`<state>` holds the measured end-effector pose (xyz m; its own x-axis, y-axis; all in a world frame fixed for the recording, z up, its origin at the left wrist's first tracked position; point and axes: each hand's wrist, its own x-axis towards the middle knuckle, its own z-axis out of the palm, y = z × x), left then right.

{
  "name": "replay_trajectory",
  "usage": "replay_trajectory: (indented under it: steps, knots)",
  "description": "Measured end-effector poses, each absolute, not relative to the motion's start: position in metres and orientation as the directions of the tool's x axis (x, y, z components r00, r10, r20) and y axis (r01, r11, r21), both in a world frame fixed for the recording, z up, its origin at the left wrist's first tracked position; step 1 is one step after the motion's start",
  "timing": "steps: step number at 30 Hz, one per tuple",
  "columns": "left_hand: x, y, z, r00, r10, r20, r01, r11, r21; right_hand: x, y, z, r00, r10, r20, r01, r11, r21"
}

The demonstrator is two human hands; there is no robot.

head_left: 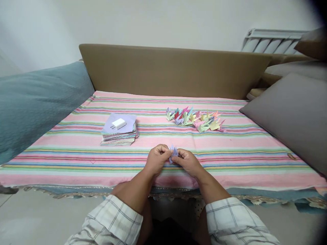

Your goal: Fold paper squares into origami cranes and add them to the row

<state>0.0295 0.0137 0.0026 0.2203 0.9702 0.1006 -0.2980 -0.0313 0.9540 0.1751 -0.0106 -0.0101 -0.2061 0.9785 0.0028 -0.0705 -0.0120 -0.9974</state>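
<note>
Both hands meet over the near part of a pink striped cloth (76, 149). My left hand (157, 160) and my right hand (187, 161) pinch a small lavender folded paper piece (174, 152) between their fingertips, fingers closed on it. Farther back, right of centre, lies a heap of several folded paper cranes (195, 119) in many colours. At the back left sits a stack of coloured paper squares (119, 133) with a small white charger block (119, 123) resting on top.
A teal blanket (35, 102) is bunched along the left side. Grey cushions (293, 115) lean in from the right. A tan padded backboard (173, 69) stands behind the cloth, with a white radiator (270, 41) beyond it.
</note>
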Motion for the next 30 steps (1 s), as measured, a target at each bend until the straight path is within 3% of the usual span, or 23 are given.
replay_trajectory:
  steps: [9, 16, 22, 30]
  knots:
    - [0.032, 0.009, 0.011, 0.232, 0.971, -0.051, -0.367, 0.136, 0.920, 0.171, -0.012, -0.010, -0.191, 0.982, -0.001, -0.130, -0.026, -0.991]
    - [0.027, 0.010, 0.016, 0.433, 0.892, -0.131, -0.266, 0.266, 0.927, 0.173, -0.012, -0.012, -0.183, 0.983, -0.016, -0.132, -0.041, -0.990]
    - [0.029, 0.010, 0.011, 0.341, 0.928, -0.147, -0.316, 0.261, 0.912, 0.172, -0.013, -0.008, -0.218, 0.976, -0.021, -0.015, -0.025, -1.000]
    - [0.029, 0.012, 0.013, 0.267, 0.946, -0.186, -0.444, 0.292, 0.847, 0.168, -0.012, -0.011, -0.083, 0.996, 0.039, -0.211, 0.021, -0.977]
